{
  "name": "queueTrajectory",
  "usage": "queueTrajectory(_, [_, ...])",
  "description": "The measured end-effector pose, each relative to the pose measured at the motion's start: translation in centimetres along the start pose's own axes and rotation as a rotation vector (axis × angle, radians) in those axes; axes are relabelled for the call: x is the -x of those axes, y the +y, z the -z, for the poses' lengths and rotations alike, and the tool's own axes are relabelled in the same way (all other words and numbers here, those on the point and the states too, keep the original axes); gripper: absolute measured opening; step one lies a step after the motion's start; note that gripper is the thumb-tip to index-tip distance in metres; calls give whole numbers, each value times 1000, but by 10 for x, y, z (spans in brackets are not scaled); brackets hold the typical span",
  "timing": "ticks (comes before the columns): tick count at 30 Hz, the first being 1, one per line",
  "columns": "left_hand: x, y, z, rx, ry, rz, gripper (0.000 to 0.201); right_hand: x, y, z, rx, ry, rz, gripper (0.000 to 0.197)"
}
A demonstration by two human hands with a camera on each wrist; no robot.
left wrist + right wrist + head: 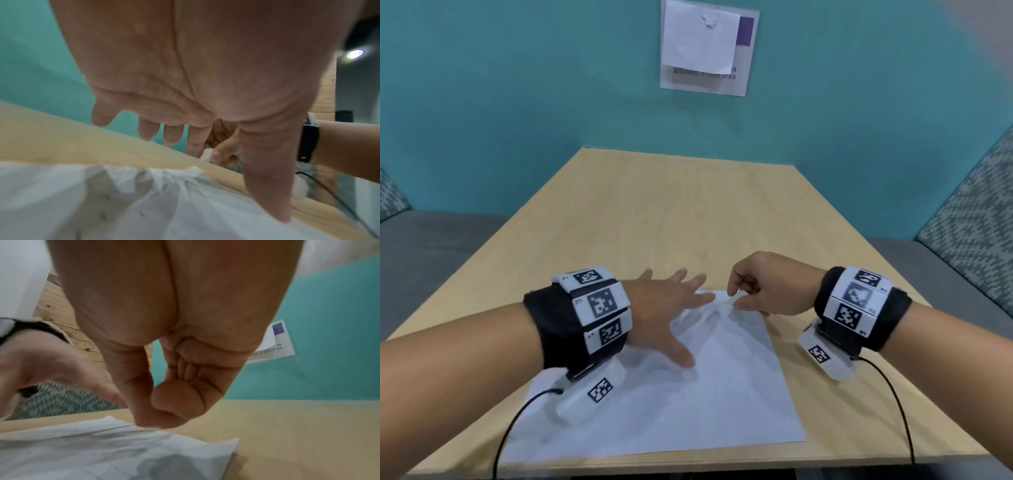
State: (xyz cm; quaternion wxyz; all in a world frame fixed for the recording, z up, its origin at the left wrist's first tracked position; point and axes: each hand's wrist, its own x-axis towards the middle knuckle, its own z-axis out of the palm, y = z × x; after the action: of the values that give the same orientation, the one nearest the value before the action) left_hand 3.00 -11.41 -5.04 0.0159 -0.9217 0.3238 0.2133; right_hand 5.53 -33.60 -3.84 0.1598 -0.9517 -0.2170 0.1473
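Right hand (164, 313), fingers (174, 400) in a tight pinch, at white paper (102, 454)'s far edge on tan table (298, 434).

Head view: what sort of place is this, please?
Probably a seating booth in an office or public building: a light wooden table between grey upholstered benches with patterned backrests, and a teal wall carrying a printed notice ending "allowed in this area".

Black bands (549, 325) with white tags (602, 303) bearing black square marks are worn on both wrists, and thin black cables (517, 421) are plugged in.

Pinched white bit (206, 155), identity unclear
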Motion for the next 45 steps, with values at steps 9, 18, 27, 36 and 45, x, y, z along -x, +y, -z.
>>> queueTrajectory(9, [-44,-14,-1,-65,6,68,97,-38,-9,-11,83,-73,-4,9])
queueTrajectory(18, [-52,-30,-34,-78,100,85,95,-34,-20,-21,167,-105,129,10])
queueTrajectory(27, [-51,-32,-38,-64,109,88,95,-39,-20,-18,163,-84,97,8])
queueTrajectory(36, [-48,-31,-37,-71,90,104,95,-41,-23,-17,179,-87,94,9])
queueTrajectory(45, [-47,-29,-36,-54,69,108,96,-34,-22,-18,184,-105,118,5])
